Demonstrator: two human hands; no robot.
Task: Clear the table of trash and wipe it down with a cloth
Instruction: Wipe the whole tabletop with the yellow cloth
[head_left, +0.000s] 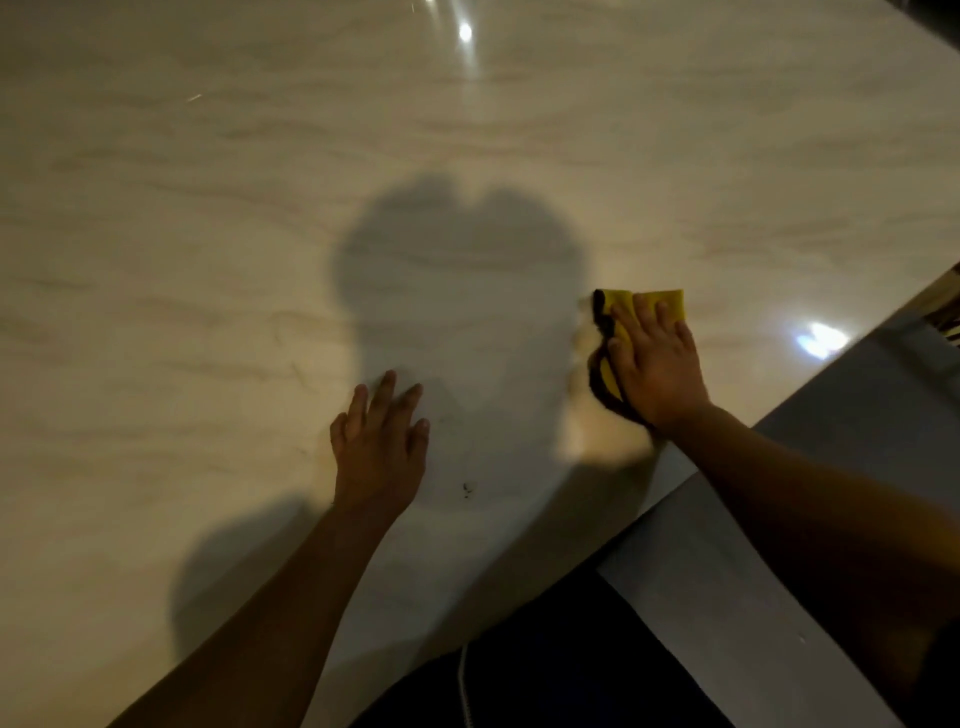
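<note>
- The right hand (655, 364) lies flat with fingers spread on the yellow cloth (636, 312), near the table (208, 208) right edge, pressing it for wiping
- The left hand (382, 441) rests open on the surface, probably to support the body
- A small dark speck (467, 488) lies just right of the left wrist

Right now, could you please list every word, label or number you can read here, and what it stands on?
None: no text can be read.
The yellow cloth under the right hand shows no label; the table bears only veining and glare; the dark speck near the left hand is a mark, not writing.
</note>
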